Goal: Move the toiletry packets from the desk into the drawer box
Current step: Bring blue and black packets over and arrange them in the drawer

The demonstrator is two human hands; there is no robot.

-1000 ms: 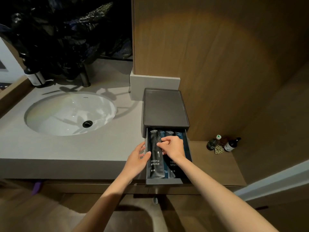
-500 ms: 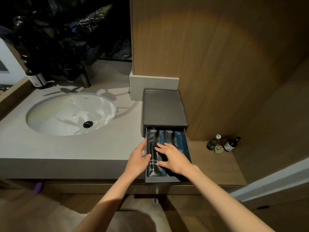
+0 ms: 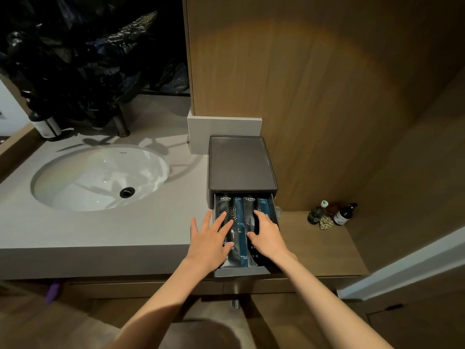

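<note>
A dark grey drawer box (image 3: 240, 165) stands on the counter's right end with its drawer (image 3: 241, 272) pulled out toward me. Inside lie several long toiletry packets side by side: dark toothbrush packets (image 3: 226, 205) and blue dental packets (image 3: 241, 238). My left hand (image 3: 210, 241) rests flat, fingers spread, on the left dark packet and over the drawer's left wall. My right hand (image 3: 265, 234) lies flat on the right-hand packets, fingers pointing into the drawer. Neither hand grips anything. The hands hide the packets' middle parts.
A white oval sink (image 3: 100, 177) sits in the grey counter (image 3: 88, 233) to the left, with a faucet (image 3: 122, 122) and a dark bottle (image 3: 46, 125) behind it. On a lower wooden shelf (image 3: 324, 250) at right stand small bottles (image 3: 341, 214). A wooden wall rises behind the box.
My right hand has shifted from the middle packets to the right-hand ones and flattened. My left hand has moved from the drawer's left edge onto the left packet, fingers spread.
</note>
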